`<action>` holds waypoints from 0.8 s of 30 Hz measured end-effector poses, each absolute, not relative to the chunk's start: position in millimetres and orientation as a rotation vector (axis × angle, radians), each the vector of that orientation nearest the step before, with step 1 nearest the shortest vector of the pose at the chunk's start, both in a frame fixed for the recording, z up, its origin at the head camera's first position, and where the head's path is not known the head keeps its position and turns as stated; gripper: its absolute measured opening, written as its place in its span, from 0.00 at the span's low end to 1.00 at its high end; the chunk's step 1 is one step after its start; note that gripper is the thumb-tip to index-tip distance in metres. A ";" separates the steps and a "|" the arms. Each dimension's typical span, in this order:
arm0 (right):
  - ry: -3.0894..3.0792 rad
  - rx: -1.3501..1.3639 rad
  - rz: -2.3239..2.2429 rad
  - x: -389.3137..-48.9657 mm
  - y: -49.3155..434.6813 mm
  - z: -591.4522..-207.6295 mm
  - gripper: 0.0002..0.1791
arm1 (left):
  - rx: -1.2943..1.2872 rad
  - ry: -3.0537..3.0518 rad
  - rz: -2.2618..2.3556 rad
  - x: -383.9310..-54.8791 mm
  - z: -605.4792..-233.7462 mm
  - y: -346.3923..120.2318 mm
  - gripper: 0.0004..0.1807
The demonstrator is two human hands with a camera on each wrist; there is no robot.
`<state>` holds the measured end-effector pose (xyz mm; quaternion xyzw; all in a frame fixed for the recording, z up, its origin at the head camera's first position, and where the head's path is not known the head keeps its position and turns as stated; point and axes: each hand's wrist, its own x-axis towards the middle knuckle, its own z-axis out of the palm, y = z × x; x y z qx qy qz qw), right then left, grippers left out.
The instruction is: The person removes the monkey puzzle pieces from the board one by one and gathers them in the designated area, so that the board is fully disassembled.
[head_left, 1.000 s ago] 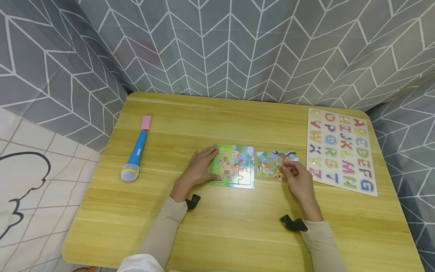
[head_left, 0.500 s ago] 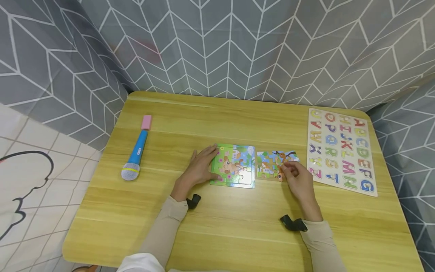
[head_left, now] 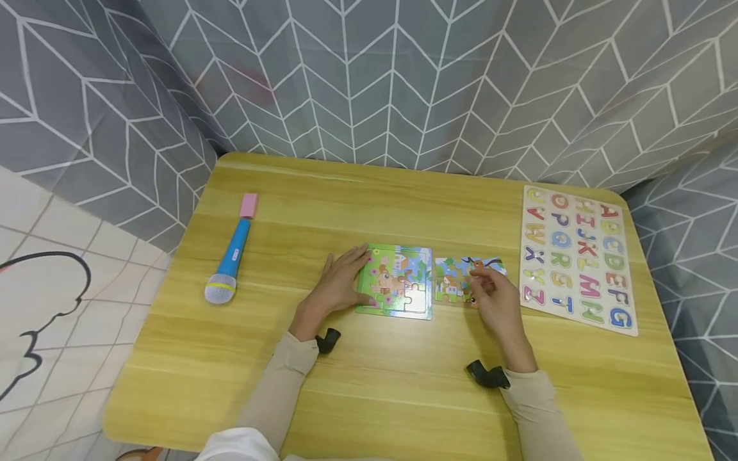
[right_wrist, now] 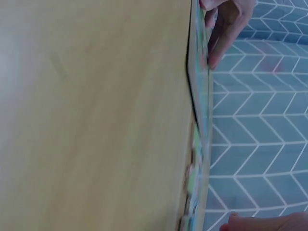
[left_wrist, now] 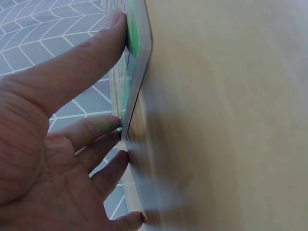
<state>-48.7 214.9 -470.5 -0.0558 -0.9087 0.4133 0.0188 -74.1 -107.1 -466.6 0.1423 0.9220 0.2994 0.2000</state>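
Note:
In the head view my left hand (head_left: 340, 288) rests at the left edge of a square jigsaw puzzle board (head_left: 398, 282) with a green border and an animal picture. Its fingers are spread and fairly straight; the thumb lies on the board in the left wrist view, with the fingertips at its far edge and the table. My right hand (head_left: 496, 294) is bent over a group of jigsaw pieces (head_left: 452, 282) right of the board, thumb and forefinger close together. Whether a piece is between those fingertips is hidden. In the right wrist view only part of this hand (right_wrist: 269, 223) shows.
A wooden alphabet board (head_left: 576, 259) with coloured letters lies at the right. A blue toy microphone (head_left: 229, 262) and a pink block (head_left: 248, 205) lie at the left. The wooden table (head_left: 380, 384) meets grey patterned curtains (head_left: 369, 83) behind.
My right hand has shifted slightly left over the jigsaw pieces, and its forearm has moved left too. My left hand and the puzzle board have stayed in place.

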 end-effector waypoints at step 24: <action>-3.160 0.239 1.237 -69.8 159.1 -466.5 0.30 | 0.393 2.565 0.845 -74.8 -465.2 -107.2 0.59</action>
